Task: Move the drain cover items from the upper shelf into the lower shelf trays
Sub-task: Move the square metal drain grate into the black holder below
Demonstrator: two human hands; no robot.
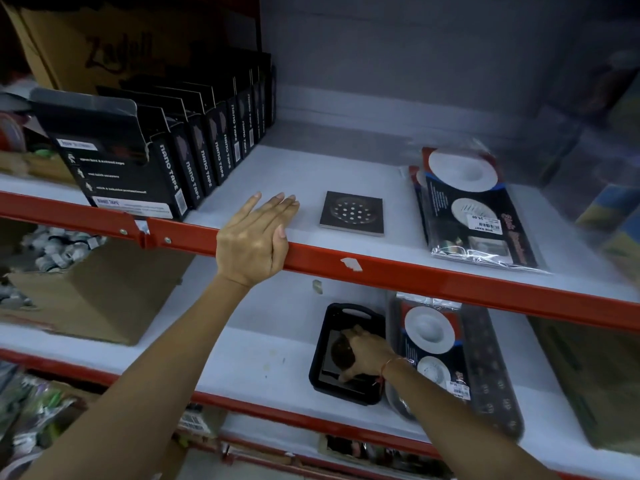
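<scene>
1. The left hand (pixel 254 239) rests flat on the red rail (pixel 381 271), fingers spread and gripping nothing; it looks like a brace while the other arm reaches low.
2. Below the rail, the right hand (pixel 363 355) sits in the black tray (pixel 323 344), fingers curled on a square drain cover (pixel 332 367), apparently setting it flat on others.
3. Above the rail, one more square cover (pixel 352 212) lies loose, just beside the left fingertips.
4. Bagged strainer packs (pixel 474 209) lie further right above the rail; a second pack (pixel 433 344) fills the long tray (pixel 491 368) below.
</scene>
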